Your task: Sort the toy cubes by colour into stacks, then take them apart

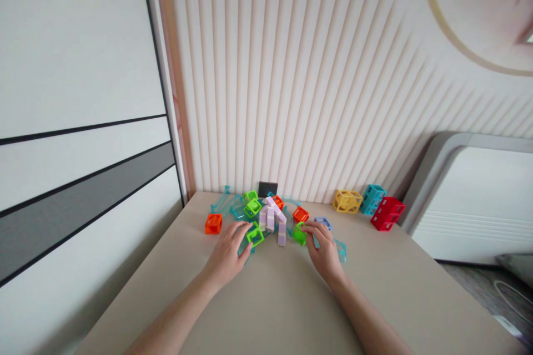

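My left hand (pixel 228 249) has its fingers and thumb closed around a bright green open-frame cube block (pixel 255 234). On the other side, my right hand (pixel 322 252) grips the right edge of a second green cube block (pixel 298 233) with its fingertips. Between the hands lie pale lilac bar-shaped blocks (pixel 270 216), some leaning across others. Behind them are more green cube blocks (pixel 251 203) and an orange cube block (pixel 300 214). Translucent teal pieces (pixel 237 208) spread around and under the pile, partly hidden by it.
An orange cube (pixel 214 224) sits left on the table (pixel 275 305). A black box (pixel 267 189) stands against the ribbed wall (pixel 266 77). Yellow (pixel 347 201), blue (pixel 372 199) and red (pixel 387 213) block stacks stand back right. A white cabinet (pixel 75 66) borders the left.
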The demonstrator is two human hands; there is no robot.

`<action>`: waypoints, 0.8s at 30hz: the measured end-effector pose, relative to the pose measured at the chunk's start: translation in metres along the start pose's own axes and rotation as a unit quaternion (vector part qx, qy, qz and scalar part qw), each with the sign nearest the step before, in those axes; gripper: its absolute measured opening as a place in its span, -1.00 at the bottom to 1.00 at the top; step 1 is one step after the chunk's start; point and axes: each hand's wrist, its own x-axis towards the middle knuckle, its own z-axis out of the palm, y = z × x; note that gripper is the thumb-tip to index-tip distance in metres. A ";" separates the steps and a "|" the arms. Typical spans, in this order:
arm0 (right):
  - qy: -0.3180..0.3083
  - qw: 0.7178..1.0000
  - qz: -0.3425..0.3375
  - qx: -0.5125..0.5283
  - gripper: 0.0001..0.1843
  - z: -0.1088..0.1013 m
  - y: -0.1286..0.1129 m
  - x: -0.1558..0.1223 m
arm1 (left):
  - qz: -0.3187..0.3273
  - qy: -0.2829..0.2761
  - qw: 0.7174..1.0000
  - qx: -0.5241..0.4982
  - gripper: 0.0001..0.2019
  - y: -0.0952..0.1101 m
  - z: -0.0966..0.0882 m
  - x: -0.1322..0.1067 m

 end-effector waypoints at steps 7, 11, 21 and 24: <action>-0.016 0.999 0.044 -0.008 -0.81 -0.002 0.000 0.006 | -0.035 -0.010 0.999 0.009 -0.48 -0.014 0.019 -0.011; -0.039 0.997 0.065 -0.031 -0.80 -0.003 0.005 0.005 | -0.039 -0.025 0.999 0.002 -0.50 -0.017 0.023 -0.012; -0.136 0.981 0.106 -0.089 -0.68 0.002 0.011 -0.002 | -0.046 -0.032 0.998 0.004 -0.53 -0.018 0.024 -0.010; -0.153 0.978 0.116 -0.085 -0.69 0.002 0.012 -0.003 | -0.048 -0.028 0.998 0.006 -0.58 -0.019 0.025 -0.010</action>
